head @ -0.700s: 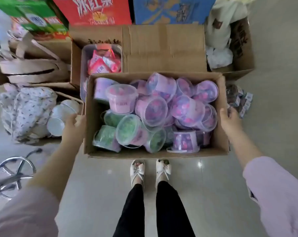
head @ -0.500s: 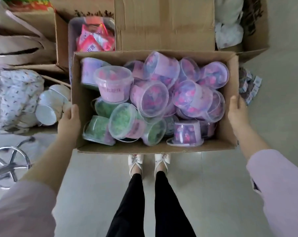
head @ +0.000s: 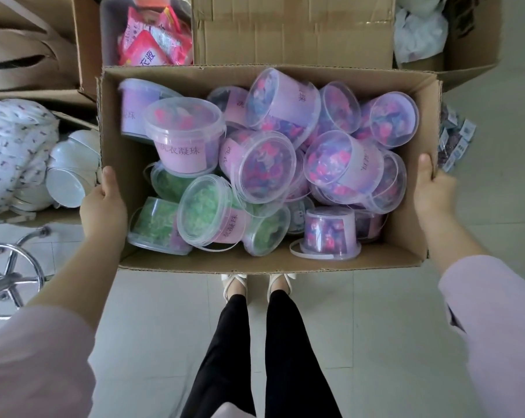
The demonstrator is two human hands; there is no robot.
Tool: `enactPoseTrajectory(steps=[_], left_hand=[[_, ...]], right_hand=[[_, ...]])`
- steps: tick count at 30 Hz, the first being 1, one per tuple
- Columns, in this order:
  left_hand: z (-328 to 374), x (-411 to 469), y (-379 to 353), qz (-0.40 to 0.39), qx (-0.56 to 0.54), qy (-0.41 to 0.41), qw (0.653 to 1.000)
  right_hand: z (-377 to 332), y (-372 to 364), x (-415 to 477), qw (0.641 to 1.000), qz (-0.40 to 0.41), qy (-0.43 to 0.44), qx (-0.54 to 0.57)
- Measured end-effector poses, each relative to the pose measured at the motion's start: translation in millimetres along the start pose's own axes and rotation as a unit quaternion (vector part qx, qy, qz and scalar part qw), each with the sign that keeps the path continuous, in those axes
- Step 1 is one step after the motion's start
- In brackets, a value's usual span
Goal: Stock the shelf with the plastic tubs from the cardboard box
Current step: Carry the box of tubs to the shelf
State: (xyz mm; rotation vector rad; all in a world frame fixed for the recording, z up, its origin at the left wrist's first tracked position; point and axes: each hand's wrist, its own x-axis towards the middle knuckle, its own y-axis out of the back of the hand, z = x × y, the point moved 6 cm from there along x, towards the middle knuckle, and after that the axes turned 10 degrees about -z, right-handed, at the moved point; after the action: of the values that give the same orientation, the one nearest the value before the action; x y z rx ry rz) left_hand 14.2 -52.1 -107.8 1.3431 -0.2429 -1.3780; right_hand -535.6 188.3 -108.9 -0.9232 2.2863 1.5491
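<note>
Up came the cardboard box, nearer to you than a moment before. You held it by both side walls, left hand and right hand each with a thumb hooked over the rim, fingers hidden outside. Pink and green plastic tubs lay heaped inside it.
</note>
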Motion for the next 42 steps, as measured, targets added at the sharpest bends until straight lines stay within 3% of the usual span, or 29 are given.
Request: enactPoseTrajectory(steps=[4,11,20,25,30,35,42], left_hand=[[5.7,-3.3,2.4,0.02,0.049,-0.026,0.998],[-1.0,-19.5,6.8,0.041,0.089,-0.03,0.995],[-11.7,-70.4,42.9,0.013,0.166,-0.059,0.984],[17.0,-121.5,93.5,-0.009,0.166,-0.111,0.98],[63.9,-206.7,152.4,-0.027,0.183,-0.23,0.955],[95.6,-295.7,173.6,-0.006,0.174,-0.309,0.935],[114.1,-409.3,126.6,-0.033,0.198,-0.378,0.904]], right_hand=[[-2.0,3.0,0.2,0.999,-0.009,-0.017,-0.025],[-3.2,11.2,-13.0,0.989,-0.004,0.04,-0.139],[40.1,44.1,-99.1,0.983,0.019,-0.046,-0.179],[32.6,112.0,-185.3,0.985,0.035,-0.085,-0.149],[54.9,199.9,-298.6,0.986,0.106,-0.11,-0.071],[119.8,253.1,-386.3,0.975,0.153,-0.163,-0.005],[253.2,288.3,-477.9,0.949,0.194,-0.242,0.053]])
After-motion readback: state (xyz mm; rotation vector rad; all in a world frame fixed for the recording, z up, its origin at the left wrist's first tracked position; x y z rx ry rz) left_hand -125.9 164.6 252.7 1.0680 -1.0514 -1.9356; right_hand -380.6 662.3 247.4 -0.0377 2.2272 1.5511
